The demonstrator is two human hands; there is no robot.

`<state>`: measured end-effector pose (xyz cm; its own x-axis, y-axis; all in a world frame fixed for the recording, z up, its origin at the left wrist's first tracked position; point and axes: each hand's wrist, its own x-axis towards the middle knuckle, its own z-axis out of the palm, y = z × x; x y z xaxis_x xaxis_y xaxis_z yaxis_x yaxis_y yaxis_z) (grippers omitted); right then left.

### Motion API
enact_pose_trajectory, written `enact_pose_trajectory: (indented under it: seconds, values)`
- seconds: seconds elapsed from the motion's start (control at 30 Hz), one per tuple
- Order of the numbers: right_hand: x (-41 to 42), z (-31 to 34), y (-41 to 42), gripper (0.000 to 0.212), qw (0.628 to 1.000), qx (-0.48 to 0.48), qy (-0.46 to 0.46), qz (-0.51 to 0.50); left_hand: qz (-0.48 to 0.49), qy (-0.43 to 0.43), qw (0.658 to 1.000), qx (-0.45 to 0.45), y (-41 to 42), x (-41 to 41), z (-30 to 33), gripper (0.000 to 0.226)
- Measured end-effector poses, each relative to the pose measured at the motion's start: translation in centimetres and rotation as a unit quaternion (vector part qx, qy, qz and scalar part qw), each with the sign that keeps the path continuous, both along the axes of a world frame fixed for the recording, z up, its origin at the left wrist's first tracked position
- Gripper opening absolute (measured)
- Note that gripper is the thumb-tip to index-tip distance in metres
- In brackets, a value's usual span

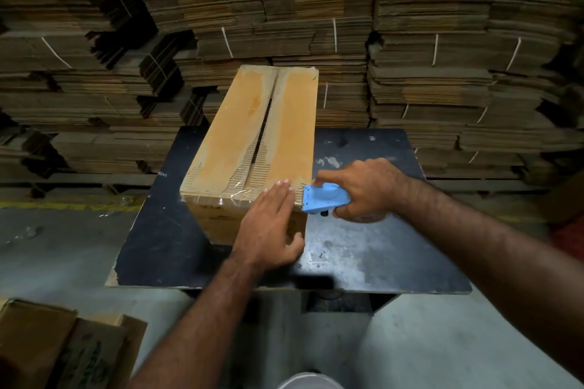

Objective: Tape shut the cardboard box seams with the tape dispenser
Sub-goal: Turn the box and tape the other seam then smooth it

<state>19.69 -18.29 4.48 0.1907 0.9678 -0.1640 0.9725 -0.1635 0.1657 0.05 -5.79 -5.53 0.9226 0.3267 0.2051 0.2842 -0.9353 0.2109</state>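
A long brown cardboard box point(234, 136) lies lengthwise on a black table point(363, 249), its top flaps meeting at a centre seam with a dark gap. Clear tape point(221, 197) runs across the box's near top edge. My left hand point(271, 224) lies flat with straight fingers on the near right corner of the box, pressing the tape down, thumb against the front face. My right hand point(363, 189) grips a blue tape dispenser point(325, 199) right at that corner, its front end touching the box edge.
Tall stacks of flattened, strapped cardboard point(442, 57) fill the whole background behind the table. Flattened boxes point(63, 347) lie on the concrete floor at the lower left. A yellow floor line point(63, 206) runs left of the table.
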Motion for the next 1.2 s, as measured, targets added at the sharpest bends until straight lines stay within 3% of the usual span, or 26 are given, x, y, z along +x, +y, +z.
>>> enact_pose_trajectory:
  seconds: [0.23,0.7,0.97,1.2]
  values:
    - [-0.2,0.2,-0.1,0.061,1.000,0.005,0.025,-0.002,0.076,0.000,0.996,0.037,1.9,-1.7,-0.3,0.095]
    - [2.4,-1.5,-3.1,0.063,0.997,0.023,0.078,-0.012,0.018,0.032,0.999,0.025,0.5,-1.3,0.2,0.091]
    - [1.7,-4.1,-1.9,0.063,0.998,0.043,0.044,0.004,0.030,0.026,0.999,-0.017,0.1,-0.8,0.9,0.092]
    - [2.5,-6.1,-2.6,0.065,0.995,0.083,0.053,0.005,-0.020,0.021,0.999,-0.036,-1.5,1.1,1.8,0.084]
